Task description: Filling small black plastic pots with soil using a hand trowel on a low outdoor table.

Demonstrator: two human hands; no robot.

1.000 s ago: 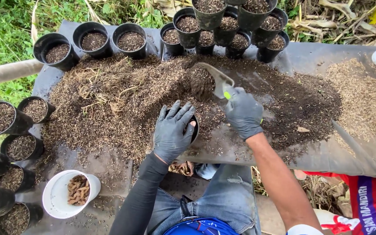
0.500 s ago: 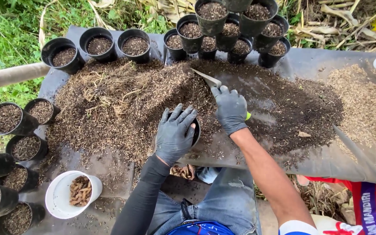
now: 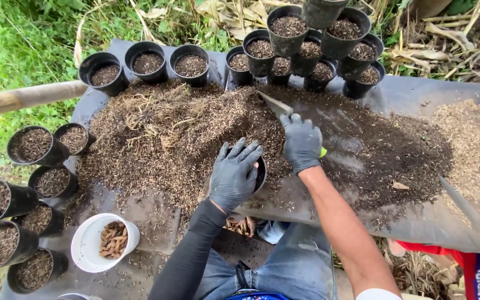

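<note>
Left hand (image 3: 234,173), dark glove, fingers spread, cups over small black pot (image 3: 260,173) at near edge of potting-mix heap (image 3: 179,139); pot contents hidden. Right hand (image 3: 302,143), dark glove, closed around trowel (image 3: 278,105), blade in heap's far side. Behind heap: black pots (image 3: 149,61), filled with mix. Left of heap, near side: white bowl (image 3: 87,247) holding brown chips.

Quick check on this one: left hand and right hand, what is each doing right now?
Left hand: open, fingers spread over the small black pot.
Right hand: closed on the trowel, its blade in the soil pile.
</note>
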